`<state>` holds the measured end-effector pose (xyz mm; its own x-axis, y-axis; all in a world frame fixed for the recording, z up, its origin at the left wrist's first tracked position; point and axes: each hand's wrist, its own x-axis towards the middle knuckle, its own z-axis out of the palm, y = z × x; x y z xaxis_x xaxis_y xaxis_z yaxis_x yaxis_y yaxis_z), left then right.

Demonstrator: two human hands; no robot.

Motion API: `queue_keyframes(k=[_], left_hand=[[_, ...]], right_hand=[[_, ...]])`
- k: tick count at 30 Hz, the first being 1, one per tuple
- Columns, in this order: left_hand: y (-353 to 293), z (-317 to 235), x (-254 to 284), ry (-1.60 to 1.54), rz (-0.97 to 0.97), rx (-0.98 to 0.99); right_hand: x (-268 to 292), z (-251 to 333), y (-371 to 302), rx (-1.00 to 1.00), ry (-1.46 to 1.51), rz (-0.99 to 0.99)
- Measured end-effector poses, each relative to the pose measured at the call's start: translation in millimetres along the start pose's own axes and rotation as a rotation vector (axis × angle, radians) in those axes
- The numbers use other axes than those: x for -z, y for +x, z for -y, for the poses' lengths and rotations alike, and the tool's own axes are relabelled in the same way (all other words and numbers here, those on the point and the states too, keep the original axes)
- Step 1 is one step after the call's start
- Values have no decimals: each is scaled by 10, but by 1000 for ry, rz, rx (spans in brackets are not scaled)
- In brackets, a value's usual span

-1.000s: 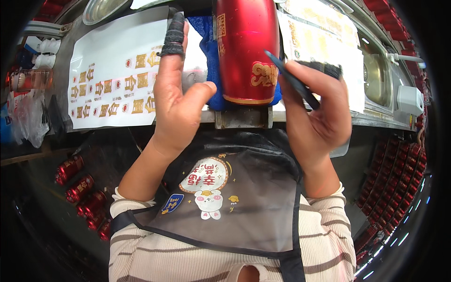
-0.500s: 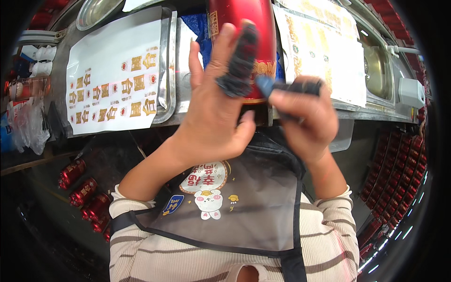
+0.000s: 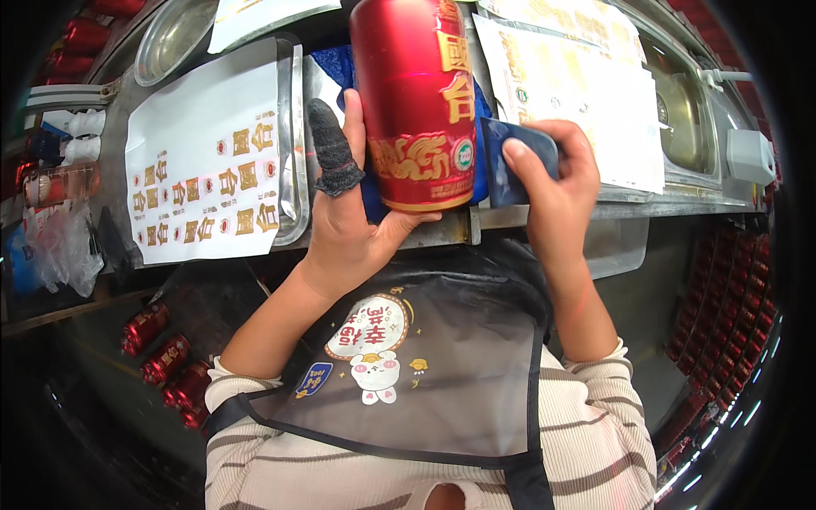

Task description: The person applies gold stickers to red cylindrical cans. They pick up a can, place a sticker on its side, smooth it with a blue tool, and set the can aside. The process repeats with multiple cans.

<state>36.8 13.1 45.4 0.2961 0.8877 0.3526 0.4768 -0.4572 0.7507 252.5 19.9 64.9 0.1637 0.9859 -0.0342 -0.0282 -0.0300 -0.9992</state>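
A shiny red bottle (image 3: 414, 93) with raised gold decoration lies on a blue cloth (image 3: 333, 65), its base toward me. My left hand (image 3: 347, 208) supports it, the thumb under the base and the fingers along its left side. A black finger sleeve (image 3: 333, 146) covers one finger, which stands away from the bottle. In my right hand (image 3: 557, 191), pinched between thumb and fingers, is a flat dark blue scraper (image 3: 507, 189). It is close beside the bottle's right side; whether they touch, I cannot tell.
To the left, a sheet of gold stickers (image 3: 208, 161) lies on a metal tray (image 3: 297, 170). More sticker sheets (image 3: 586, 127) are stacked at right, beside a metal basin (image 3: 680, 115). Several red bottles (image 3: 166, 361) stand on the lower left, others in rows (image 3: 722, 297) at right.
Both hands were over the bottle and have moved apart, left hand to its left side, right hand to its right. The bottle is shifted left and toward me, gold lettering now showing on its right.
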Motion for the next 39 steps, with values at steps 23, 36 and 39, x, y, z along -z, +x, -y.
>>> queue_keyframes(k=[23, 36, 39], left_hand=[[155, 24, 35, -838, -165, 360], [262, -128, -7, -750, -207, 447], [255, -155, -10, -728, -185, 462]], right_hand=[[-100, 114, 49, -253, 76, 167], [-152, 90, 115, -221, 146, 272], [-217, 97, 139, -240, 10, 238]])
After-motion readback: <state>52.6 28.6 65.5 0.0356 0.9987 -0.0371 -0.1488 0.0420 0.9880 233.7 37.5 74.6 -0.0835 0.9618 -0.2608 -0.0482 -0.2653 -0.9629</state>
